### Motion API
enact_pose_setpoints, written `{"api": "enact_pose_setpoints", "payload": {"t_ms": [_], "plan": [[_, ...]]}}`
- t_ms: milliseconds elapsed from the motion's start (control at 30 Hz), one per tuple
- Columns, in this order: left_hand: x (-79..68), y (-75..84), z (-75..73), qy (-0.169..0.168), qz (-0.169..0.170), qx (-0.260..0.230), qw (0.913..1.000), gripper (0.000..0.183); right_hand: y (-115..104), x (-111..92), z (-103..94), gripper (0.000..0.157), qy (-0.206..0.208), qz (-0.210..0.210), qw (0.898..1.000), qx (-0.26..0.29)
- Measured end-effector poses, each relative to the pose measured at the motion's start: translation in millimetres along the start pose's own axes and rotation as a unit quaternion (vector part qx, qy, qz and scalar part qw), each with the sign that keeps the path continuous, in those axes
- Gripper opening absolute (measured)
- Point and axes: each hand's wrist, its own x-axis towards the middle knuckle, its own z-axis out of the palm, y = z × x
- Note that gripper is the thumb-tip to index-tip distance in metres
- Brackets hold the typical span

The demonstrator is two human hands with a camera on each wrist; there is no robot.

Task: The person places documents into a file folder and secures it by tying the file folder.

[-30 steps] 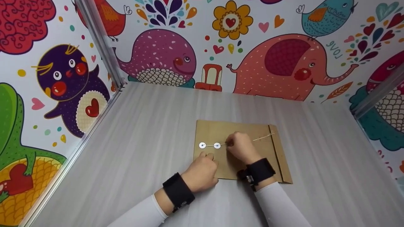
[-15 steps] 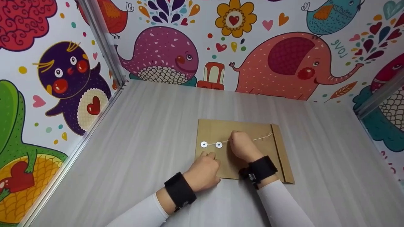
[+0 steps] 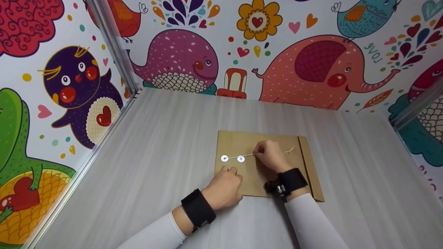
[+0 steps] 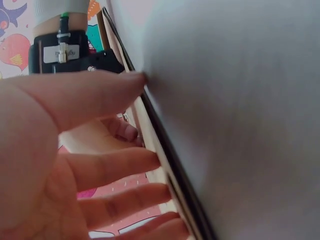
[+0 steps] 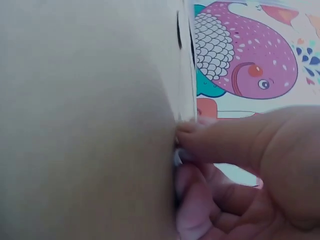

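Observation:
A brown kraft string-tie envelope (image 3: 252, 185) lies flat on the table. On it sit two white round buttons, an outer button (image 3: 224, 158) and an inner button (image 3: 241, 159). A thin pale string (image 3: 247, 156) runs from them to my right hand (image 3: 271, 155), which pinches it between thumb and fingers. The string's loose end (image 3: 292, 148) lies beyond that hand, towards the dark-edged strip. My left hand (image 3: 224, 191) rests on the envelope's near left part, below the buttons. In the left wrist view its fingers (image 4: 120, 165) reach out nearly straight, tips at the envelope.
The grey wood-grain table (image 3: 166, 138) stretches around the envelope. Printed cartoon walls, a back wall (image 3: 283, 65) and a left wall (image 3: 24, 128), enclose it, with a metal rail (image 3: 86, 166) along the left edge. Black bands circle both wrists.
My right hand has shifted slightly right, still pinching the string, and less of its loose end trails beyond the hand. The left hand stays in place on the envelope.

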Motion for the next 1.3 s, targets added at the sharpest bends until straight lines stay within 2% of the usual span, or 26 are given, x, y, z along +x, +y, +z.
{"api": "enact_pose_setpoints", "payload": {"t_ms": [133, 233, 433, 600, 867, 967, 1067, 1167, 1233, 1300], "plan": [[0.1, -0.4, 0.9, 0.01, 0.01, 0.004, 0.9999, 0.032, 7.1, 5.6, 1.5, 0.011, 0.006, 0.012, 1.0, 0.026], [0.3, -1.3, 1.6, 0.013, 0.012, 0.007, 0.9998, 0.03, 10.8, 7.7, 2.8, 0.012, 0.003, 0.004, 0.999, 0.035], [1.7, -0.6, 0.9, 0.008, 0.009, 0.007, 0.9999, 0.03, 13.7, 9.5, 4.0, 0.026, 0.026, 0.001, 0.999, 0.038], [1.9, -0.2, 0.2, 0.005, 0.001, 0.004, 1.0, 0.033, 13.2, 11.2, 4.3, 0.024, 0.03, 0.002, 0.999, 0.037], [-0.2, 0.0, 0.4, -0.006, 0.013, 0.023, 0.9996, 0.033, 4.7, 10.2, 5.5, 0.026, 0.032, -0.012, 0.999, 0.001], [-1.8, 0.1, 0.7, -0.002, 0.02, 0.04, 0.999, 0.033, -4.4, 7.7, 6.0, 0.026, 0.036, -0.029, 0.998, -0.039], [-3.1, 0.1, 0.4, 0.004, 0.033, 0.068, 0.9972, 0.028, -16.6, 3.3, 4.0, 0.026, 0.02, -0.036, 0.994, -0.103], [-2.7, 0.4, 0.5, 0.018, 0.048, 0.097, 0.994, 0.017, -25.7, -2.8, -0.4, 0.03, -0.017, -0.029, 0.988, -0.149], [-2.1, 0.2, 1.1, 0.026, 0.056, 0.109, 0.9921, 0.012, -29.5, -7.0, -3.6, 0.029, -0.052, -0.026, 0.987, -0.148], [-1.8, 0.2, 1.7, 0.033, 0.062, 0.114, 0.991, 0.011, -31.6, -10.9, -6.0, 0.025, -0.098, -0.024, 0.987, -0.124]]}}
